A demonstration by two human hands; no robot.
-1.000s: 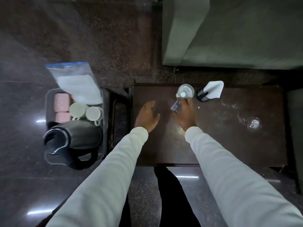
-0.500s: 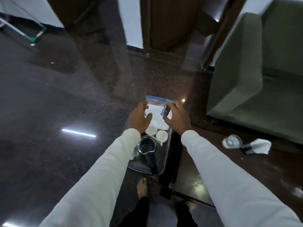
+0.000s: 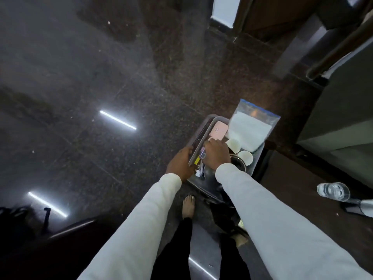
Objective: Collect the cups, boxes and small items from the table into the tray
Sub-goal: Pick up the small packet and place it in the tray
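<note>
The grey tray (image 3: pixel 209 123) sits low beside the dark table (image 3: pixel 298 178). It holds a pink box (image 3: pixel 218 129), a zip bag with white contents (image 3: pixel 250 126), two white cups (image 3: pixel 233 145) (image 3: pixel 245 157) and a black kettle (image 3: pixel 237 162) mostly hidden under my right arm. My left hand (image 3: pixel 179 164) grips the tray's left rim. My right hand (image 3: pixel 217 153) is low inside the tray, fingers closed on a small bluish packet (image 3: pixel 203 155) next to the left wall. A yellow sachet (image 3: pixel 196 160) lies just below it.
On the table at the right stand a clear glass (image 3: pixel 333 191) and a black holder with a white napkin (image 3: pixel 361 207). A green sofa (image 3: pixel 343 118) is behind the table. My bare foot (image 3: pixel 188 206) stands on the polished dark floor near the tray.
My right hand carried the small packet from the table over to the tray and lowered it inside. My left hand moved from mid-air onto the tray's left rim.
</note>
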